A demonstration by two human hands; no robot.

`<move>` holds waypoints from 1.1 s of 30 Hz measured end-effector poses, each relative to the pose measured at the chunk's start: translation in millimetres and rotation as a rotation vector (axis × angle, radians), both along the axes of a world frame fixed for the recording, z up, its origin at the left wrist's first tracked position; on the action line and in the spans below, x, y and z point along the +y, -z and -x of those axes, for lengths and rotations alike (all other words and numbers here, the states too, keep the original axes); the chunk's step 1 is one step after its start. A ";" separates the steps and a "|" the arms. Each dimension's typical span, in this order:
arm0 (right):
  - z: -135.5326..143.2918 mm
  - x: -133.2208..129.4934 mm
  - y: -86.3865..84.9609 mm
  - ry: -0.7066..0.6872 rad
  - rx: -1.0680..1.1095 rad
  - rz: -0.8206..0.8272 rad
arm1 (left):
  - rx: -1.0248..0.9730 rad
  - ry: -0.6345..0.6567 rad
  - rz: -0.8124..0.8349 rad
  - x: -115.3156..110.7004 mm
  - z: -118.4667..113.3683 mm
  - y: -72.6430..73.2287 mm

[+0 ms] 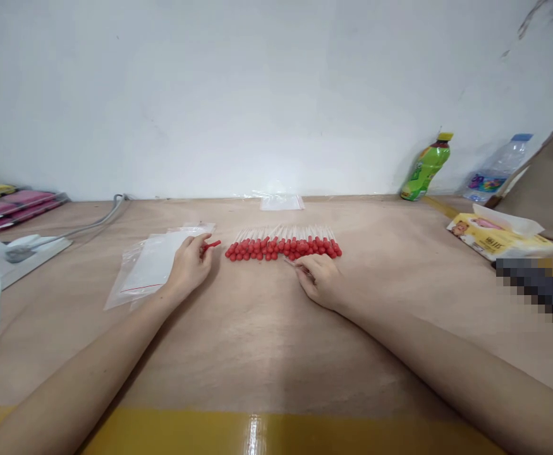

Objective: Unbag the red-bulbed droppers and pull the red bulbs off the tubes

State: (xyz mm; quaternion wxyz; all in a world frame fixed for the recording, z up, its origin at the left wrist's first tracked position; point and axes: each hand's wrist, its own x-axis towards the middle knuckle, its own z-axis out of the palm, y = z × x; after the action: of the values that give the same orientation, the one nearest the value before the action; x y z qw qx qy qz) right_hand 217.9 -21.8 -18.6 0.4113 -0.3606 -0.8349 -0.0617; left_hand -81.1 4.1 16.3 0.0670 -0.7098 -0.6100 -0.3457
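Note:
A dense row of thin pale sticks with red rounded ends (283,248) lies across the table, red ends toward me. To its left, my left hand (189,262) is closed on a small red piece (213,244) that pokes out past the fingertips; its exact kind is unclear. My right hand (321,278) is at the row's near edge, thumb and fingers pinching a thin pale stick (289,261) that points left. The stick's other end is hidden in the fingers. Beside and partly under my left hand lie clear zip bags (150,260).
Another zip bag (282,203) lies by the wall. At right stand a green drink bottle (426,169), a water bottle (494,170), a tissue pack (498,237) and a beige bag (541,183). At left are a corded power strip (43,253) and pink packets (20,205).

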 end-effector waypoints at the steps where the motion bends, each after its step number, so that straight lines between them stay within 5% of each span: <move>1: 3.1 0.2 -0.9 0.013 -0.016 -0.011 | 0.006 -0.001 0.016 0.0 0.9 0.4; 11: 31.4 -10.4 -10.9 0.048 -0.110 0.108 | 0.109 -0.002 0.153 -4.2 -4.0 4.5; 20: 31.0 -13.4 -10.8 0.013 -0.088 0.177 | 0.211 0.014 0.001 -7.9 -7.1 1.5; 33: -8.6 -11.8 -9.9 -0.015 0.004 0.091 | 0.043 -0.006 -0.027 8.6 -27.3 4.2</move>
State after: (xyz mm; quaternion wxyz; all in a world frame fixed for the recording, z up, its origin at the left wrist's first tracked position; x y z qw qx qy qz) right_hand 226.5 -33.6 -8.7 0.3967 -0.3729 -0.8386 -0.0197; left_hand -53.9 12.7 12.0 0.0905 -0.7142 -0.6060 -0.3384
